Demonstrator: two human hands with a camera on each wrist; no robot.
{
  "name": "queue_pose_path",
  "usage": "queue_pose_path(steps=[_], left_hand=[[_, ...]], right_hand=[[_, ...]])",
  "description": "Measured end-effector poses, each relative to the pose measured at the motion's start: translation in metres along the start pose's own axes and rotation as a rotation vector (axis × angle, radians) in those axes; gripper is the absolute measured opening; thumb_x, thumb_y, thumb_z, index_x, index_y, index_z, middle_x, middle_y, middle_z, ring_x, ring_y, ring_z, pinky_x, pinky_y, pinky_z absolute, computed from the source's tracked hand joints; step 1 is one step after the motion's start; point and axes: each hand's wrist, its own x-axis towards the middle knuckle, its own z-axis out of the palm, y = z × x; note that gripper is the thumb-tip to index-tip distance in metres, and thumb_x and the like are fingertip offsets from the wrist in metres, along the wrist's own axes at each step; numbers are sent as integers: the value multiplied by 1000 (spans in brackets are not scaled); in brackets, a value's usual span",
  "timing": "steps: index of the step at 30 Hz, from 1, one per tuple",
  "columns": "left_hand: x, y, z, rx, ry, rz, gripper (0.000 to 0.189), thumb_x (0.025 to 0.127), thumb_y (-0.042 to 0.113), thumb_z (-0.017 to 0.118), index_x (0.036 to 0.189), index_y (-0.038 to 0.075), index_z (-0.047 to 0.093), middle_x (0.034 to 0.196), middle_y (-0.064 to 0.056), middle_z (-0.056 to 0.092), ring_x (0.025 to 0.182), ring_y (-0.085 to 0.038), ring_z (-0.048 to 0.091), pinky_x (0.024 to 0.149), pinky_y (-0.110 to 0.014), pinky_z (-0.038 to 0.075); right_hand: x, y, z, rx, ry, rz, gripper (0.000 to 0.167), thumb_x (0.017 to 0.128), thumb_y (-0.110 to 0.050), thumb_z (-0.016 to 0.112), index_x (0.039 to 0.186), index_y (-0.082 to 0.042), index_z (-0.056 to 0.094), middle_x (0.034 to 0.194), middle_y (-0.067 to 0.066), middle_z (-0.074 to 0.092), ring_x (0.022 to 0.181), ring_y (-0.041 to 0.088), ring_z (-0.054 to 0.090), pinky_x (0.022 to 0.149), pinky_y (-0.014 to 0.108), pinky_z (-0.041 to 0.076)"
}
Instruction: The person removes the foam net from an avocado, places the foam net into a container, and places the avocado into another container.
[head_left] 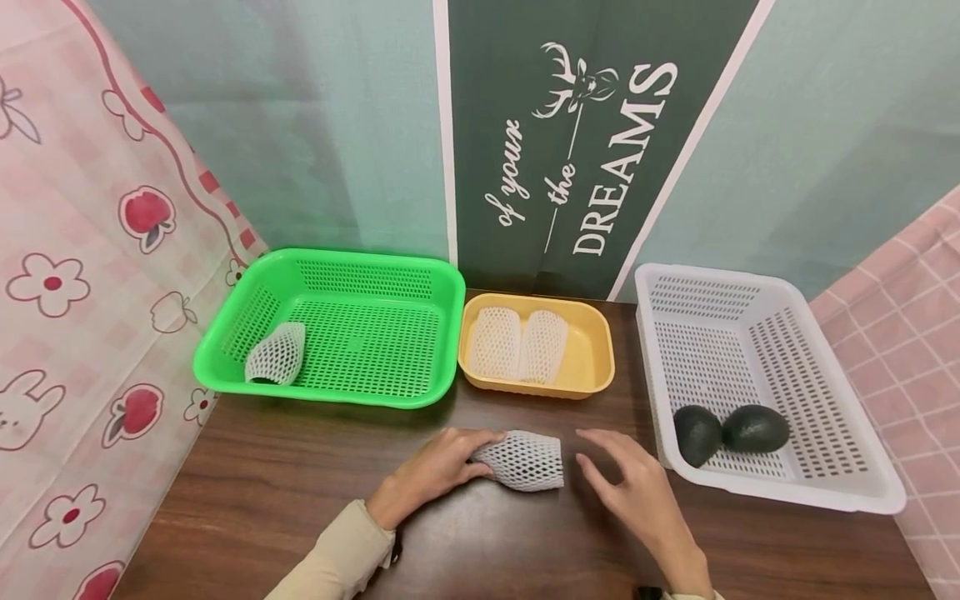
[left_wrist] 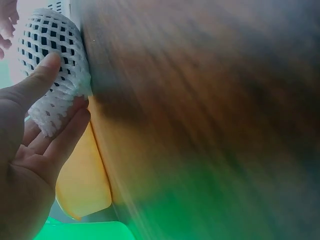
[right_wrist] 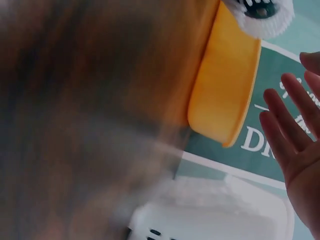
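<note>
My left hand (head_left: 442, 467) grips one end of a white foam net sleeve (head_left: 525, 461) over the table, thumb on the near side and fingers behind. A dark fruit fills the sleeve; its skin shows through the mesh in the left wrist view and at the sleeve's mouth (right_wrist: 260, 10) in the right wrist view. Just to the right, my right hand (head_left: 633, 487) is held apart from the sleeve, fingers spread and holding nothing. Two dark avocados (head_left: 756, 429) lie in the white basket (head_left: 847, 450). Another netted fruit (head_left: 277, 354) rests in the green basket (head_left: 330, 396).
Between the baskets stands a yellow tray (head_left: 588, 350) with two flat foam net sleeves (head_left: 495, 343) in it. A printed cloth (head_left: 352, 125) hangs behind the wooden table (head_left: 480, 550), with patterned pink cloths on both sides.
</note>
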Motion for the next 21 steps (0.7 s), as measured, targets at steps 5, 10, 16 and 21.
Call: queue_pose_path(steps=[5,10,16,21], left_hand=[[0,0,0,3,-3,-1,46,85,20,75,126,2,64,120,-11,72,108,-21,71,95,-29,55],[1,1,0,20,1,5,44,85,19,75,124,2,65,117,-11,73,105,-21,72,92,-29,56],[1,0,0,30,-1,8,41,86,19,74,122,2,66,116,-11,74,103,-21,73,91,-28,56],[0,0,-1,33,-2,11,38,86,19,74,120,2,66,114,-11,74,101,-21,73,90,-26,56]], right_hand=[[-4,-2,10,3,-38,19,41,71,-5,84,110,-13,73,103,-2,74,94,18,70,91,9,44],[-7,-4,16,33,-86,73,39,71,-8,86,108,-11,73,104,-3,74,96,16,71,92,6,42],[-10,-3,20,103,-132,117,41,72,-7,86,110,-12,72,103,-1,75,96,14,71,92,2,41],[-11,-4,23,149,-153,164,44,69,-7,88,109,-14,71,103,-4,74,96,14,70,91,5,43]])
